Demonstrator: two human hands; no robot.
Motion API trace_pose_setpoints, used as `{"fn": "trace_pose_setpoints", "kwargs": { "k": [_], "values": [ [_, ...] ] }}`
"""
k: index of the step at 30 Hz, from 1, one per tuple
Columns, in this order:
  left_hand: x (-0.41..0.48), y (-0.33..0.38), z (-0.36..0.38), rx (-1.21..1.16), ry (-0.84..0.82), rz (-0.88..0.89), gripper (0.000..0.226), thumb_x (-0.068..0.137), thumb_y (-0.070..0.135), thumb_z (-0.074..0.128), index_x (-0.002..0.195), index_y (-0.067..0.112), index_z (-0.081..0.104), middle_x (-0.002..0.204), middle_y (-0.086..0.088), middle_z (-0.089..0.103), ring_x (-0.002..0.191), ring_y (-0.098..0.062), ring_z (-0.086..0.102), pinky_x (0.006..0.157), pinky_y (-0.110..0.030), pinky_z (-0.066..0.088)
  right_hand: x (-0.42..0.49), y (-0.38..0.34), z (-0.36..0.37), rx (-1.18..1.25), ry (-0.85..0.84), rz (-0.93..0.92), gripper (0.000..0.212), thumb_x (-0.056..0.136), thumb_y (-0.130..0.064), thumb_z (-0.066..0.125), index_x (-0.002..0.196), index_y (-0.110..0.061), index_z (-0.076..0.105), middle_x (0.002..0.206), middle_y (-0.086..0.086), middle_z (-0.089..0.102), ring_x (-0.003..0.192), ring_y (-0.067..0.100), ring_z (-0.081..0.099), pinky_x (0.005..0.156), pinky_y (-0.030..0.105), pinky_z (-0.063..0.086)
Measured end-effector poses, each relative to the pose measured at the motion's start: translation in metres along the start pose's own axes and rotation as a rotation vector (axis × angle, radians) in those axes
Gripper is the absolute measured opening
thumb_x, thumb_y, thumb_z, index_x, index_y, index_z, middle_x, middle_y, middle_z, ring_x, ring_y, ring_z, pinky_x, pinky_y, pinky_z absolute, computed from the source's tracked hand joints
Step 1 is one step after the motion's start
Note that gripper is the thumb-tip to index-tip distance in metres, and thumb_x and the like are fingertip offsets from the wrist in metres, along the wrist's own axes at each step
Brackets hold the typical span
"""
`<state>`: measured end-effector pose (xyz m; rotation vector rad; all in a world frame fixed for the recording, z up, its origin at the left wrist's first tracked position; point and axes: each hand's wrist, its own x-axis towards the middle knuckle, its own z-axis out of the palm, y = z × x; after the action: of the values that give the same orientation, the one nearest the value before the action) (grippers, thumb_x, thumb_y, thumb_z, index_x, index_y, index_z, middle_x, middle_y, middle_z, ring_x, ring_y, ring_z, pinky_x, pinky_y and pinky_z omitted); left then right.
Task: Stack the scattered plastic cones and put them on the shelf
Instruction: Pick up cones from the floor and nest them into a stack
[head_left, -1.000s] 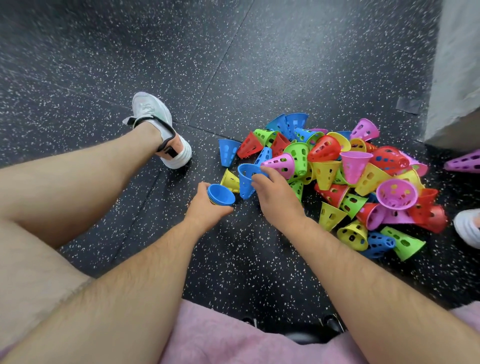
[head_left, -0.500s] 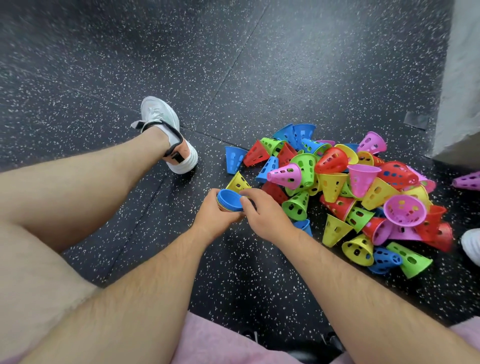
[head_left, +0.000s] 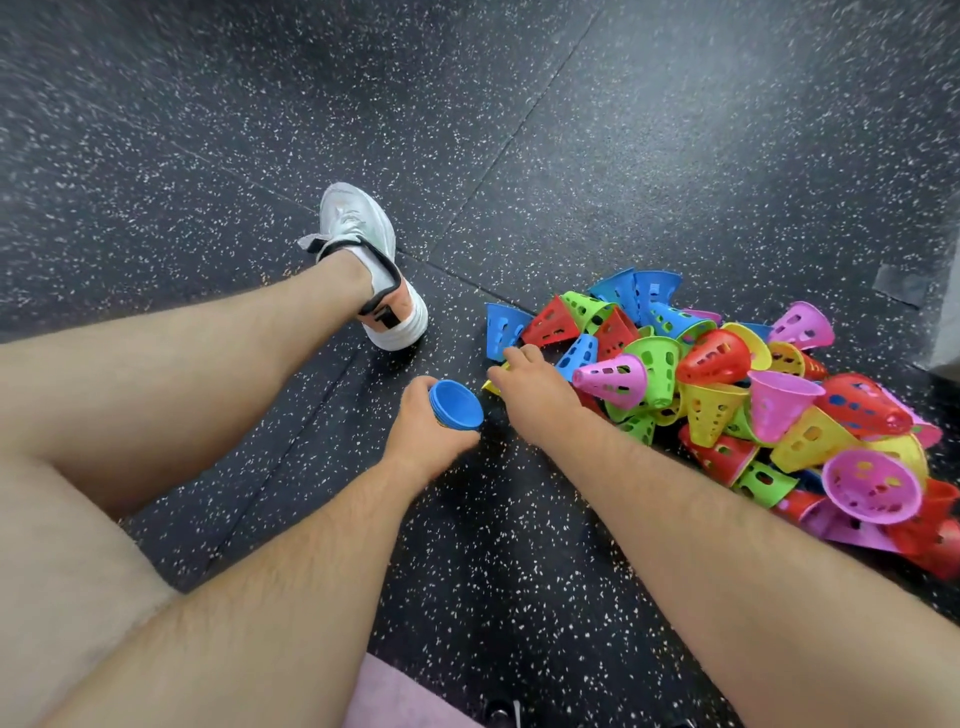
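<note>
- Perforated plastic cones in blue, red, green, yellow and pink: heaped loosely on the black speckled rubber floor, right of centre. Some on their sides, some mouth-up, many touching or partly nested.
- Small nested stack of blue plastic cones: held mouth-up in the left hand, fingers wrapped round the wall below the rim, just left of the heap's near-left edge.
- Right hand: stretched over the near-left edge of the heap, fingers curled downward at a yellow perforated plastic cone, just near of a single blue perforated plastic cone. Contact hidden under the hand; gripping or not, impossible to tell.
- Handling, as judged: thin-walled and full of holes, so probably very light and slightly springy. Unlikely to break. Smooth surface, probably slippery under a pinch at the narrow tip.
- Hold point, as judged: take by the wide rim or the wall at mid-height, thumb opposite fingers. Use the holes for fingertip purchase.
- Stacking: guide the tip into the open mouth of the held stack and press lightly. Avoid hard pressing, to prevent wedging.
- Caution: expect rolling of neighbours on pulling one out. Lift from the outer edge first.
- Shelf: not identifiable in view.
- White sports shoe: left of the heap, apart from both hands.
</note>
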<state>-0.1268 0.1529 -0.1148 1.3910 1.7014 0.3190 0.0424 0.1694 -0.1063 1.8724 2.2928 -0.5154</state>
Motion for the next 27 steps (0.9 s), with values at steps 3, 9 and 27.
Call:
{"fn": "trace_pose_setpoints", "kwargs": {
  "k": [3, 9, 27],
  "values": [
    [0.005, -0.004, 0.000, 0.062, 0.005, 0.037, 0.074, 0.067, 0.027, 0.093, 0.125, 0.024, 0.048, 0.123, 0.004, 0.044, 0.106, -0.013, 0.054, 0.091, -0.030, 0.044, 0.002, 0.004, 0.005, 0.123, -0.015, 0.050, 0.035, 0.092, 0.001, 0.052, 0.124, -0.012, 0.054, 0.127, 0.011, 0.043, 0.121, 0.031, 0.040, 0.086, 0.041, 0.048],
    [0.009, -0.004, 0.009, 0.044, 0.058, 0.056, 0.077, 0.062, 0.037, 0.097, 0.117, 0.024, 0.046, 0.118, 0.004, 0.052, 0.103, -0.017, 0.055, 0.084, -0.033, 0.044, -0.013, 0.016, 0.013, 0.504, 0.349, 0.067, 0.012, 0.104, -0.020, 0.047, 0.108, -0.011, 0.054, 0.111, 0.008, 0.051, 0.101, 0.029, 0.050, 0.084, 0.041, 0.044],
    [0.034, 0.013, 0.022, -0.143, 0.049, 0.069, 0.057, 0.069, 0.024, 0.087, 0.112, 0.032, 0.051, 0.103, 0.011, 0.067, 0.092, -0.011, 0.065, 0.068, -0.023, 0.045, -0.017, 0.008, -0.008, 0.829, 0.101, 0.067, 0.048, 0.086, -0.027, 0.063, 0.132, -0.029, 0.050, 0.118, -0.006, 0.060, 0.102, 0.006, 0.052, 0.086, 0.008, 0.036]
  ]
}}
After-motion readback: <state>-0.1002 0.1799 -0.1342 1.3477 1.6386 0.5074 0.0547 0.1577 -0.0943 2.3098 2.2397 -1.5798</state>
